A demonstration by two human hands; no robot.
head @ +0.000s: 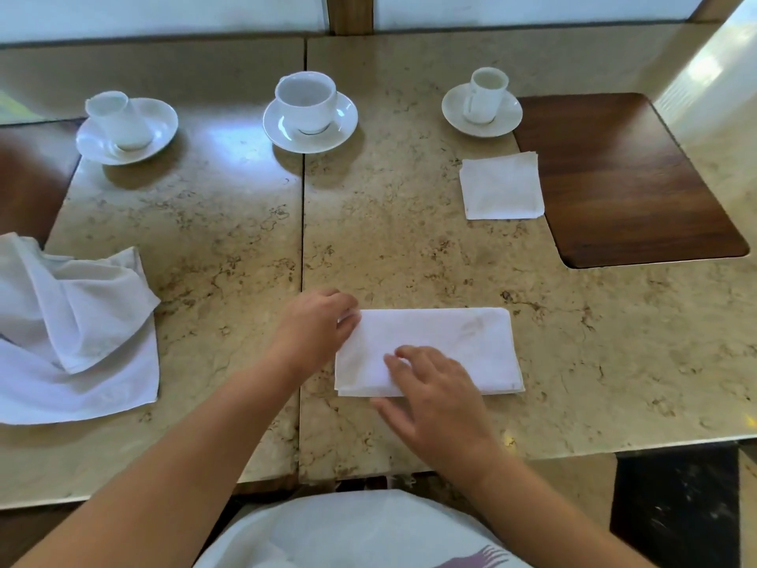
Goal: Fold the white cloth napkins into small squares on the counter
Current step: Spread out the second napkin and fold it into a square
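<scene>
A white napkin folded into a long rectangle lies on the marble counter in front of me. My left hand pinches its upper left corner, fingers curled at the edge. My right hand lies flat with spread fingers on the napkin's lower middle, pressing it down. A small folded square napkin sits further back on the right. Loose, crumpled white napkins are heaped at the left edge.
Three white cups on saucers stand along the back: left, middle, right. A dark wooden inset panel fills the right rear of the counter, and another shows at the far left. The counter's front edge is close to my body.
</scene>
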